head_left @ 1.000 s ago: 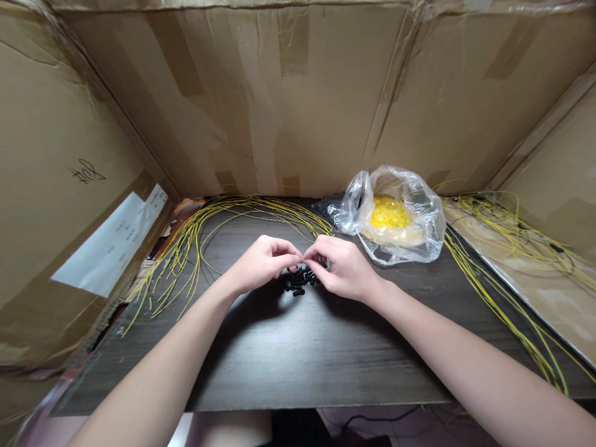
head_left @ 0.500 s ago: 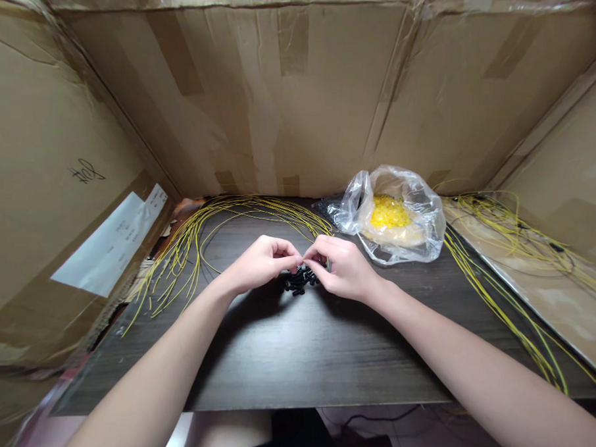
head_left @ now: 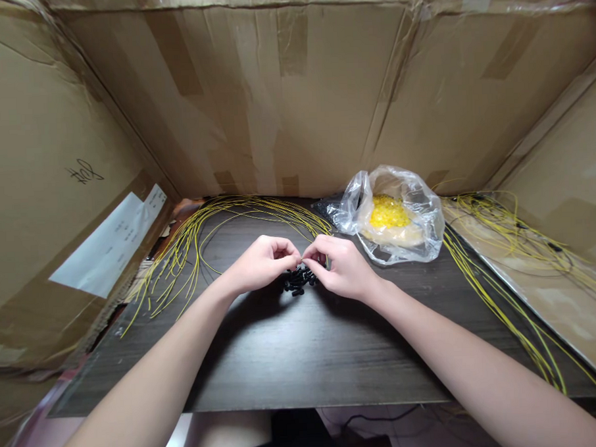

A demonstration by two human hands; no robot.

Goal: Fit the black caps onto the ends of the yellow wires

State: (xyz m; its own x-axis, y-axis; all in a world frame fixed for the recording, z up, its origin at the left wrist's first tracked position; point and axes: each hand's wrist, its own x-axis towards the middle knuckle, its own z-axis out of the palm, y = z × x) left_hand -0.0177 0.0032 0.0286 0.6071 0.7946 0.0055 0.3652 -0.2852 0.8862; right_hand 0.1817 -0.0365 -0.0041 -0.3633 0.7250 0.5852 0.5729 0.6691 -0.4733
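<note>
Yellow, thin wires (head_left: pixel 194 226) curve in a long bundle from frame left to centre. Left hand (head_left: pixel 263 263) and right hand (head_left: pixel 340 264) nearly meet mid-frame, fingertips pinched, anything gripped too small to tell. Small black tubular pieces (head_left: pixel 296 283) lie heaped just below, between them.

This looked like a small workshop spot, though it was hard to tell if it was inside a house or a factory. Big brown cardboard walls (head_left: pixel 254 120) stood around a dark tabletop (head_left: pixel 314 361), with tape stuck on them and a white paper label (head_left: pixel 101 245) on the left one. Lots of thin yellow wires (head_left: pixel 250 200) lay in bunches, near a clear plastic bag (head_left: pixel 429 227) of little yellow bits (head_left: pixel 389 213). A small heap of black pieces (head_left: pixel 297 286) sat in the middle.
</note>
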